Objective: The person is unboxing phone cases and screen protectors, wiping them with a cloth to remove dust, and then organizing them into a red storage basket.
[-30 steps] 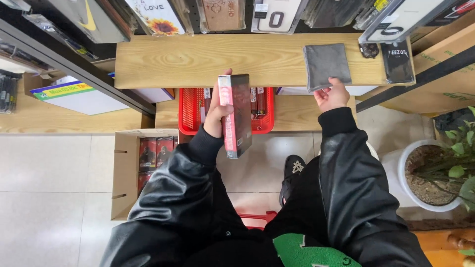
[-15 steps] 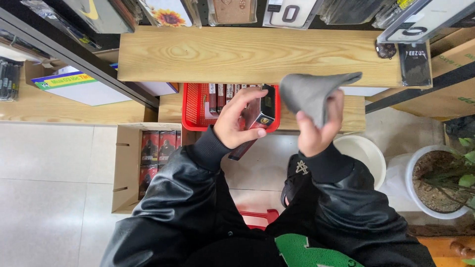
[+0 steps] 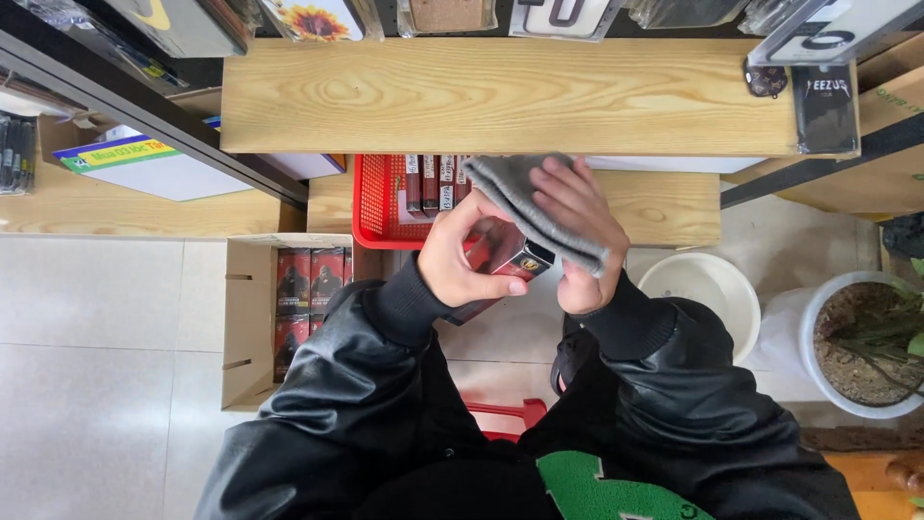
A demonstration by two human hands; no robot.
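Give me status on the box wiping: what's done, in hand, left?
Done: several boxes stand in the red basket, though wiped or not can't be told. In hand: the left hand grips a dark red box while the right hand presses a grey cloth on it. Left: similar boxes in the cardboard carton.

Single head cam, looks straight down, close over hands; wooden shelf at frame top.

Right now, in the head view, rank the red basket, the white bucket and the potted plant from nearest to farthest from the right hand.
From the right hand:
1. Red basket, just to its left under the shelf.
2. White bucket, on the floor to its right.
3. Potted plant, at the far right.
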